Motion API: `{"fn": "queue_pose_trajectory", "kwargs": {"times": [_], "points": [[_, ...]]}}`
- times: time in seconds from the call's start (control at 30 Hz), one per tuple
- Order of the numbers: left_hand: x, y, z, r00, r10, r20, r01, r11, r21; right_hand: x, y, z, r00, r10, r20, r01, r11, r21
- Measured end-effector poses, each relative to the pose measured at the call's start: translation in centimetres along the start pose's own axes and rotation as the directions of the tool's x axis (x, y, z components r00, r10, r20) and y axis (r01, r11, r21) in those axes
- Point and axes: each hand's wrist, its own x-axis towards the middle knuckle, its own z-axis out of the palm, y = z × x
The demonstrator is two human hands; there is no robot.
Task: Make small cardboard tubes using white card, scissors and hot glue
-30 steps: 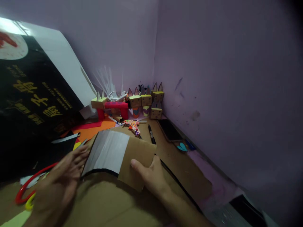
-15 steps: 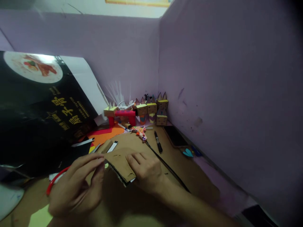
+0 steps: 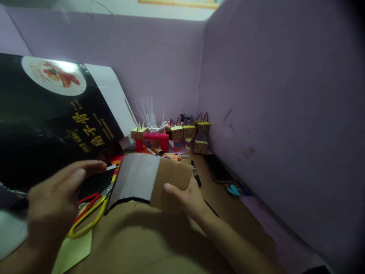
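My right hand [image 3: 188, 198] grips the right edge of a cardboard piece [image 3: 171, 177], thumb on its face, and holds it tilted up off the table. A grey-white paper panel [image 3: 134, 177] with a dark lower edge covers its left half. My left hand [image 3: 54, 198] hovers to the left with its fingers stretched out and nothing in them, just above the red and yellow-handled scissors [image 3: 88, 215].
A large black printed box [image 3: 48, 125] leans at the left. Small cardboard animal figures [image 3: 185, 133] and a red block [image 3: 152, 139] stand in the corner of the purple walls. A black pen [image 3: 196, 175], a phone [image 3: 218, 167] and a blue heart [image 3: 234, 190] lie at the right.
The cardboard has been turned up again, showing its grey panel. My left hand let go of it and moved left over the scissors. The view shifted a little.
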Motion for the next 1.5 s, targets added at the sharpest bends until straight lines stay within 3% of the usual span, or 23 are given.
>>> {"fn": "queue_pose_trajectory", "kwargs": {"times": [0.03,0.07,0.1,0.13,0.2,0.3,0.4,0.47,0.57,0.63,0.87,1.1,1.5], "points": [[0.9,-0.2,0.2,0.984,-0.181,0.004,0.176,0.954,-0.243,0.2,0.2,-0.1,0.990,0.140,-0.002,-0.137,0.971,0.198],[1.5,-0.6,0.5,0.939,-0.328,0.103,0.339,0.834,-0.435,0.4,0.4,-0.2,0.970,0.243,0.027,-0.237,0.908,0.345],[1.8,-1.0,1.1,0.897,-0.395,0.196,0.437,0.732,-0.523,0.6,0.6,-0.2,0.946,0.318,0.067,-0.314,0.842,0.438],[1.8,-1.5,1.9,0.854,-0.440,0.278,0.517,0.652,-0.555,0.7,0.9,-0.2,0.921,0.380,0.090,-0.372,0.784,0.498],[0.7,-2.3,3.9,0.716,-0.514,0.472,0.689,0.410,-0.598,0.9,1.5,-0.2,0.860,0.492,0.135,-0.476,0.678,0.560],[-2.2,-2.4,6.3,0.602,-0.491,0.629,0.780,0.191,-0.596,0.9,2.2,-0.1,0.763,0.606,0.223,-0.596,0.527,0.606],[-4.3,-1.4,7.3,0.494,-0.369,0.787,0.866,0.133,-0.482,0.8,2.6,-0.2,0.738,0.634,0.233,-0.621,0.500,0.604],[-5.1,-0.6,7.6,0.430,-0.352,0.832,0.903,0.147,-0.404,0.7,2.8,-0.3,0.775,0.605,0.183,-0.583,0.571,0.578],[-5.8,0.0,8.3,0.351,-0.431,0.831,0.935,0.114,-0.336,0.6,3.1,-0.4,0.833,0.537,0.129,-0.521,0.684,0.511],[-6.3,0.1,9.0,0.343,-0.516,0.785,0.933,0.091,-0.348,0.5,3.3,-0.4,0.852,0.511,0.116,-0.498,0.720,0.483],[-7.4,0.8,10.2,0.415,-0.646,0.641,0.875,0.090,-0.475,0.1,3.2,0.5,0.860,0.510,-0.025,-0.440,0.765,0.469],[-7.9,1.2,10.4,0.366,-0.731,0.575,0.889,0.091,-0.450,-0.4,2.7,1.1,0.879,0.475,-0.046,-0.401,0.786,0.470],[-8.4,1.4,10.6,0.408,-0.755,0.514,0.879,0.174,-0.443,-0.7,2.7,1.1,0.892,0.447,-0.071,-0.366,0.806,0.466]]}}
